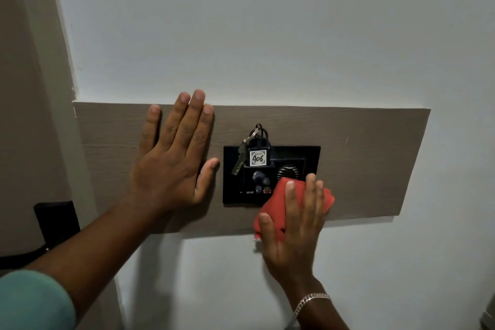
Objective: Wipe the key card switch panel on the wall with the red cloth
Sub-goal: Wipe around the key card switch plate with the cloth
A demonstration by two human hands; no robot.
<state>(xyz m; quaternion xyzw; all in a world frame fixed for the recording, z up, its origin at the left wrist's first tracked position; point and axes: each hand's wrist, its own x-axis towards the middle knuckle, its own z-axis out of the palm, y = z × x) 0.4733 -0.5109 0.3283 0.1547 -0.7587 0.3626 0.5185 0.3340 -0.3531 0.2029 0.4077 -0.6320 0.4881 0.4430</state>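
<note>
The black key card switch panel point(235, 193) is mounted on a wood-grain board point(361, 158) on the white wall. A black key fob labelled 406 point(258, 157) with a metal key point(239, 162) sits in its slot. My right hand point(293, 228) presses the red cloth point(276, 206) flat against the panel's lower right corner, covering that part. My left hand point(171, 158) lies flat with fingers spread on the board, just left of the panel, holding nothing.
A black fixture point(57, 222) with a dark cable sits on the beige wall at the lower left. White wall surrounds the board above, below and to the right. A silver bracelet point(308, 303) is on my right wrist.
</note>
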